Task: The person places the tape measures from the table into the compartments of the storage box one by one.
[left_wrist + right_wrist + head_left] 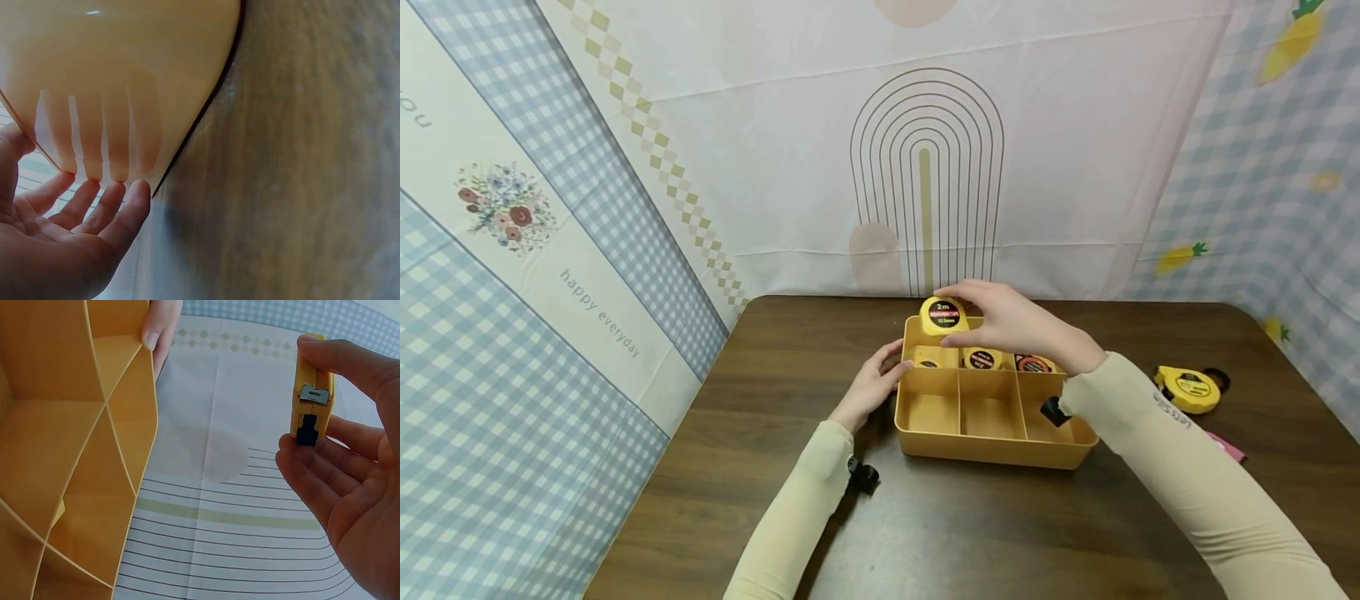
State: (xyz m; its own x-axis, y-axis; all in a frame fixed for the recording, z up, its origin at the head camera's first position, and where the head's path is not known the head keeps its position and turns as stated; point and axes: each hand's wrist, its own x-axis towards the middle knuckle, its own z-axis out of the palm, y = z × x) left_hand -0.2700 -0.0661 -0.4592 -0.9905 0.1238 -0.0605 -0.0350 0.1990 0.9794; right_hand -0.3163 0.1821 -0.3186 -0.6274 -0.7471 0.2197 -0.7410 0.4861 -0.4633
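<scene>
Nearest you is one divided box (992, 451), with six compartments in two rows of three. It looks like thin, smooth plastic, probably light, stiff and inclined to slide; take it by a side wall, as your left hand (872, 385) does, thumb over the rim and fingers against the outside. To the right, one loose tape measure (1191, 390) lies on the table (700, 500), beyond one pink item (1228, 447) half hidden by your sleeve (1195, 475).

Farther in, three yellow tapes sit in the back row, one per compartment: left (928, 363), middle and right; the left one shows only partly. Farthest out, your right hand (1011, 317) pinches the held tape (943, 318) by its edges, raised above the back-left compartment. That makes five tapes. Expect a hard, compact case, fairly heavy for its size and perhaps slick; hold its rounded edges, thumb opposite fingers, off the metal hook (314, 394).
</scene>
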